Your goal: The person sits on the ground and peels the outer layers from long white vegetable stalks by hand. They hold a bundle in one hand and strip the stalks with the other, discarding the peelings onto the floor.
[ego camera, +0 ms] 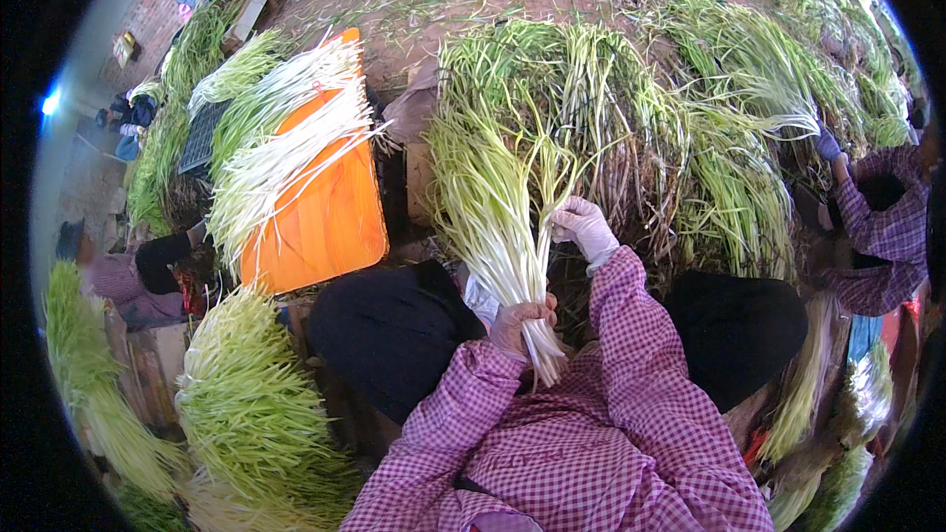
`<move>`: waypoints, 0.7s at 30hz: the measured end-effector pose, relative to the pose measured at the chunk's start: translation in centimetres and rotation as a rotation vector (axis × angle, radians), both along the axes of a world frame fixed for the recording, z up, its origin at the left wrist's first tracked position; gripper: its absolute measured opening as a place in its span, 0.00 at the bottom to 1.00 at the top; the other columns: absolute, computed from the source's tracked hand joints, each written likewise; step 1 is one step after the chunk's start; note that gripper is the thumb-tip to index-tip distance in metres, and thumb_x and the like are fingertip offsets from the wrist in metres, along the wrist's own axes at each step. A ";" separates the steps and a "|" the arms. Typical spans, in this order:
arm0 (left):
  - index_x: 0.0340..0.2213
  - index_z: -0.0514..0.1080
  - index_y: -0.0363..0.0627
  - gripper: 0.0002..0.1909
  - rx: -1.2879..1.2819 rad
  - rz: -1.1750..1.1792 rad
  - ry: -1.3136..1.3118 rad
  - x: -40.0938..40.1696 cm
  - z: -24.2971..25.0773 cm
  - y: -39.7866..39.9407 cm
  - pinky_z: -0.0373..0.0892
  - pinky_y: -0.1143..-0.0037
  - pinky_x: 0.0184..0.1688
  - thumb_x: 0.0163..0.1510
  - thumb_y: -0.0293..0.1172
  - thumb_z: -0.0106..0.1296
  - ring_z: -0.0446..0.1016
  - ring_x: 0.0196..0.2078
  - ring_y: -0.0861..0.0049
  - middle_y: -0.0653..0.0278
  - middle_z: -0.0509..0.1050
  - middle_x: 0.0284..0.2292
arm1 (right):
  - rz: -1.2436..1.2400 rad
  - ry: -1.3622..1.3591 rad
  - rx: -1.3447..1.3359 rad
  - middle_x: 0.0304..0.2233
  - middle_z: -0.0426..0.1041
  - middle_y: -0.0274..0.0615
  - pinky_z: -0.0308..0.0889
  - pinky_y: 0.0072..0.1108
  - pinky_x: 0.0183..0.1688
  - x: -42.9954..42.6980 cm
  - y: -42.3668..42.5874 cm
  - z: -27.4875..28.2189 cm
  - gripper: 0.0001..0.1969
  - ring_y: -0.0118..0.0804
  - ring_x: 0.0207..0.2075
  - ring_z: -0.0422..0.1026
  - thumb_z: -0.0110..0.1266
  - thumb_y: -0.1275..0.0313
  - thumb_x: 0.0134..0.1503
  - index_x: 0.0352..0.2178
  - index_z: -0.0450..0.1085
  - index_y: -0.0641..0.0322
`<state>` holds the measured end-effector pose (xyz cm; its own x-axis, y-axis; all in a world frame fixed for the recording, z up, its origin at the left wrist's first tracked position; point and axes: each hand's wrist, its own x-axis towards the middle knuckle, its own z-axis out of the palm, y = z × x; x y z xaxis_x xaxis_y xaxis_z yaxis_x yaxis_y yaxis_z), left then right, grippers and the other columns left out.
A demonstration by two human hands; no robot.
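My left hand [517,326] is wrapped around the white lower stems of a bunch of chive-like greens [484,214]. The bunch stands fanned out in front of my chest, green leaf ends away from me and pale stem ends below my fist. My right hand [584,229], in a thin whitish glove, pinches a few stalks [545,218] at the bunch's right side. Just beyond lies a large heap of uncleaned greens [628,140], with brown, dry matter among the stalks.
To the left, an orange board [325,229] carries white-stemmed bunches [295,155]. Another pile of greens [251,399] lies at my lower left. A co-worker in a checked sleeve [879,214] sits at right, another person [133,273] at left. Loose leaves litter the earthen floor [414,15].
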<state>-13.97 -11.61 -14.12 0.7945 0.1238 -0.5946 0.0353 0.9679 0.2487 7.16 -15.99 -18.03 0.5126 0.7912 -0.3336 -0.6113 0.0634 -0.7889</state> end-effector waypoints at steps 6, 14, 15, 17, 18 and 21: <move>0.37 0.67 0.40 0.20 0.001 -0.050 -0.007 -0.1 -0.9 0.1 0.70 0.75 0.28 0.37 0.19 0.53 0.72 0.24 0.72 0.61 0.72 0.27 | -0.098 0.116 0.014 0.19 0.70 0.36 0.64 0.20 0.22 -0.1 -0.1 0.3 0.02 0.28 0.18 0.67 0.53 0.77 0.50 0.25 0.68 0.60; 0.35 0.67 0.35 0.19 0.064 0.012 -0.053 0.0 -1.3 -0.2 0.72 0.75 0.29 0.36 0.17 0.51 0.72 0.25 0.71 0.58 0.71 0.27 | -0.202 0.094 0.061 0.19 0.69 0.32 0.61 0.18 0.20 0.2 0.2 -0.1 0.03 0.26 0.18 0.65 0.51 0.80 0.50 0.26 0.71 0.61; 0.35 0.67 0.35 0.19 0.064 0.018 -0.050 0.0 -1.2 -0.3 0.72 0.75 0.29 0.36 0.17 0.51 0.72 0.24 0.71 0.58 0.71 0.27 | -0.202 0.099 0.049 0.19 0.68 0.32 0.61 0.18 0.21 0.3 0.4 -0.2 0.04 0.26 0.19 0.65 0.50 0.80 0.50 0.27 0.70 0.61; 0.35 0.67 0.35 0.19 0.072 0.025 -0.046 0.0 -1.1 -0.4 0.72 0.75 0.29 0.36 0.17 0.51 0.72 0.24 0.71 0.58 0.71 0.27 | -0.179 0.113 0.115 0.21 0.68 0.33 0.61 0.19 0.22 0.6 0.6 -0.4 0.05 0.27 0.20 0.65 0.48 0.80 0.50 0.29 0.70 0.62; 0.35 0.68 0.35 0.18 0.081 0.026 -0.044 0.0 -1.1 -0.4 0.72 0.75 0.28 0.36 0.17 0.51 0.72 0.24 0.71 0.58 0.71 0.27 | -0.166 0.170 0.145 0.27 0.72 0.37 0.63 0.19 0.23 0.8 0.8 -0.5 0.06 0.27 0.20 0.66 0.47 0.80 0.51 0.30 0.69 0.61; 0.33 0.68 0.34 0.17 0.084 -0.045 -0.012 -0.2 -1.4 -0.3 0.71 0.75 0.28 0.36 0.20 0.52 0.72 0.23 0.71 0.58 0.72 0.26 | -0.072 0.278 0.298 0.37 0.73 0.44 0.66 0.21 0.23 1.5 1.3 -0.5 0.06 0.28 0.20 0.67 0.47 0.81 0.52 0.31 0.68 0.60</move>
